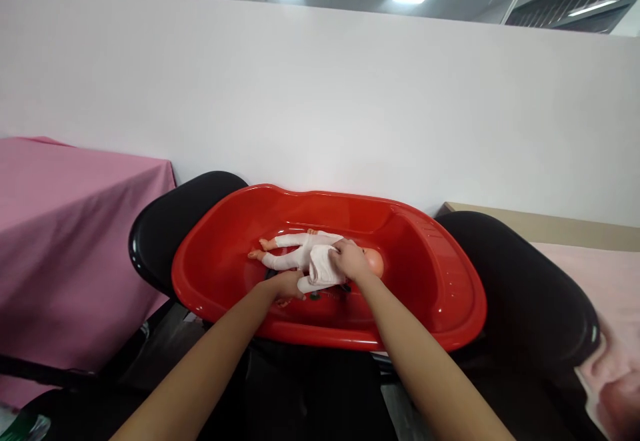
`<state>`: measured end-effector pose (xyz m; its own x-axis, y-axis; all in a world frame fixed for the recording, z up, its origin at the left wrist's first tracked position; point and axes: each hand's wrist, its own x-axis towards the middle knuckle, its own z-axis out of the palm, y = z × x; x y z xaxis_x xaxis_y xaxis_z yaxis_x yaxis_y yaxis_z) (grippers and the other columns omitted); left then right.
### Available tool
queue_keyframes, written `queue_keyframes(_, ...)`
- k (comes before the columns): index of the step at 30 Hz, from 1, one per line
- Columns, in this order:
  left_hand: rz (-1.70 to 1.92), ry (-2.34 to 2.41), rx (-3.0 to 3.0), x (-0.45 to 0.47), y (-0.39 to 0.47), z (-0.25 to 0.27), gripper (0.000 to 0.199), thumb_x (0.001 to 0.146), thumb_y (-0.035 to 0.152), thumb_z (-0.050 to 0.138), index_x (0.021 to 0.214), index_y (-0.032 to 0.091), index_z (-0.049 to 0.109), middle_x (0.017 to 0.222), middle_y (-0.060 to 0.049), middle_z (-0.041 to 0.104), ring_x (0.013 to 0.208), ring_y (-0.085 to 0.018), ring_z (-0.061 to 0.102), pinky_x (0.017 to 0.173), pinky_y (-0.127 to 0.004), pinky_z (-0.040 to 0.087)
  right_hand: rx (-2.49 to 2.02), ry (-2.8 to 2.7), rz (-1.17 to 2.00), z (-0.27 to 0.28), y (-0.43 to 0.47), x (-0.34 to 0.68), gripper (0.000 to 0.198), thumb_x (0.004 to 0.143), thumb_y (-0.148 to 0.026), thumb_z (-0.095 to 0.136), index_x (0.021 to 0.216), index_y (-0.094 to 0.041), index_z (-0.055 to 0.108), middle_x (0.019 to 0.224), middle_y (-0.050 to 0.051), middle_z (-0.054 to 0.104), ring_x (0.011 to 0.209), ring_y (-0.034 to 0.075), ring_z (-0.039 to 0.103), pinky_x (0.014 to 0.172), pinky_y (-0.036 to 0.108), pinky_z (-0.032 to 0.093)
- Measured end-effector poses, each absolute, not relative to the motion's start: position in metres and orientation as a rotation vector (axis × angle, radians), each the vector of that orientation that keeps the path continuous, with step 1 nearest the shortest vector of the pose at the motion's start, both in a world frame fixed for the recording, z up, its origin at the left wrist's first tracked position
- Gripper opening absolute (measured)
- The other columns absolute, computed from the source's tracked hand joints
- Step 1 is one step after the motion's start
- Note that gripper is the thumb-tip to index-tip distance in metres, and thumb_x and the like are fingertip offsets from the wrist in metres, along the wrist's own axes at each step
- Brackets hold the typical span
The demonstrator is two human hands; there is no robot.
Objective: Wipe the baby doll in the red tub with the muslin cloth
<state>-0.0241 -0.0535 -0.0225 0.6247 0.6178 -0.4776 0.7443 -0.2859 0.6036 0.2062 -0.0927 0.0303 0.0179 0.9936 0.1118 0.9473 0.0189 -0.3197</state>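
Observation:
A baby doll [293, 259] in white clothing lies on its back in a red baby bathtub [457, 277], feet to the left and head to the right. My right hand [352, 258] is closed on a pale pink cloth [321, 266] over the doll's chest, and it hides part of the doll's head. Lower and to the left, my left hand [289, 285] is closed around the end of the doll's white-sleeved near arm [311, 285]. The doll's far hand shows beside its hip.
Black chair backs [173, 224] [530, 287] flank the tub left and right. A table with a pink cloth [75, 227] stands at the left, and a pale pink surface [595, 274] at the right. Behind the tub rises a white partition [320, 101].

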Motion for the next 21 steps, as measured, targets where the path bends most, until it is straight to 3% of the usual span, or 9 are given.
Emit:
queue_keyframes(4,-0.285,1.015,1.963,-0.023,-0.048,-0.024,0.06,0.095,0.04,0.067,0.148,0.019,0.049,0.075,0.001,0.065,0.057,-0.016,0.062,0.055,-0.022,0.043,-2.004,-1.839,0.175,0.037,-0.093,0.203,0.036,0.108,-0.03,0.047,0.129,-0.021,0.074,0.127,0.011,0.068,0.119,0.024,0.06,0.101,0.033,0.046)
queue_keyframes(7,-0.366,0.973,1.939,-0.025,-0.046,-0.025,0.039,0.099,0.043,0.059,0.128,0.016,0.061,0.064,0.001,0.06,0.055,-0.017,0.061,0.054,-0.024,0.043,-1.992,-1.87,0.08,0.041,-0.095,0.198,0.038,0.108,-0.031,0.047,0.137,-0.024,0.071,0.129,0.012,0.065,0.123,0.027,0.054,0.105,0.037,0.044)
queue_keyframes(9,-0.372,0.962,1.927,-0.026,-0.047,-0.027,0.033,0.098,0.042,0.061,0.118,0.017,0.063,0.063,0.0,0.061,0.056,-0.019,0.062,0.054,-0.025,0.044,-1.973,-1.88,0.007,0.045,-0.097,0.193,0.036,0.108,-0.03,0.047,0.133,-0.023,0.071,0.126,0.012,0.065,0.12,0.027,0.054,0.103,0.038,0.045)
queue_keyframes(12,-0.346,0.989,1.887,-0.026,-0.049,-0.03,0.037,0.094,0.039,0.066,0.123,0.018,0.058,0.064,0.001,0.063,0.057,-0.02,0.064,0.055,-0.026,0.045,-1.938,-1.862,-0.042,0.048,-0.1,0.188,0.03,0.107,-0.029,0.047,0.121,-0.023,0.072,0.119,0.011,0.067,0.111,0.026,0.058,0.096,0.037,0.046)
queue_keyframes(17,-0.334,0.976,1.766,-0.024,-0.051,-0.036,0.045,0.091,0.031,0.066,0.131,0.02,0.049,0.059,0.005,0.059,0.057,-0.021,0.064,0.057,-0.028,0.047,-1.742,-1.908,0.17,0.046,-0.102,0.18,0.03,0.105,-0.026,0.047,0.13,-0.025,0.065,0.128,0.009,0.07,0.116,0.024,0.063,0.096,0.035,0.045)
queue_keyframes(21,-0.382,0.948,1.769,-0.022,-0.049,-0.033,0.035,0.092,0.033,0.064,0.123,0.019,0.056,0.06,0.002,0.061,0.058,-0.023,0.066,0.059,-0.03,0.052,-1.637,-2.001,0.452,0.044,-0.1,0.172,0.014,0.098,-0.025,0.055,0.103,-0.02,0.068,0.108,0.007,0.073,0.098,0.023,0.064,0.088,0.034,0.046)
